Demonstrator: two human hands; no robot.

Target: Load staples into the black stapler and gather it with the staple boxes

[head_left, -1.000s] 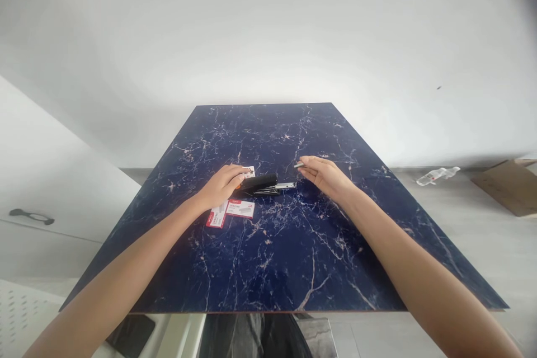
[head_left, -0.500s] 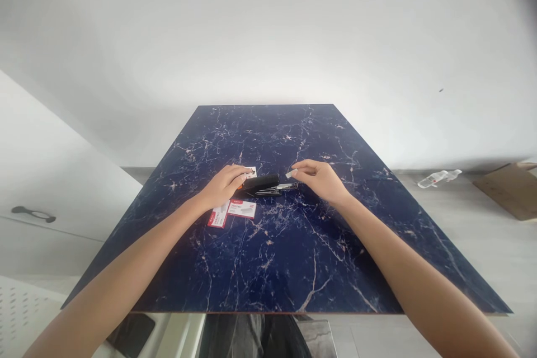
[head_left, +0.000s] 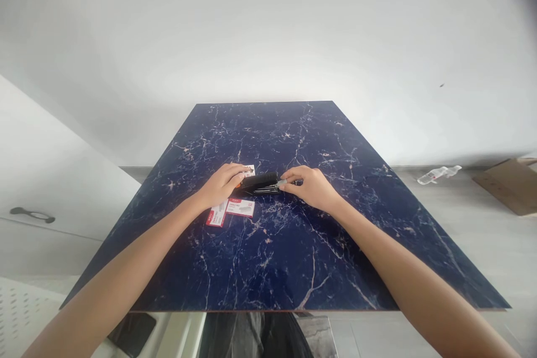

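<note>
I see a dark blue marble-patterned surface (head_left: pixel 293 246) set against a plain white wall, with grey floor to the right where a clear plastic bottle (head_left: pixel 438 174) and a brown cardboard box (head_left: pixel 509 184) lie well apart from the work. A white cabinet with a dark handle (head_left: pixel 31 214) stands at the left.

The black stapler (head_left: pixel 260 182) lies near the middle of the surface, well clear of every edge, with wide bare marble in front, behind and to the right. Just beside it on the left sit two red-and-white staple boxes (head_left: pixel 235 210), and another small white box (head_left: pixel 250 169) is at the far side of my left fingers.

My left hand (head_left: pixel 222 183) rests palm down on the stapler's left end, fingers curled over it and holding it steady. My right hand (head_left: pixel 312 187) reaches in from the right, thumb and forefinger pinched on a small silvery strip of staples (head_left: pixel 282 182) at the stapler's right end.
</note>
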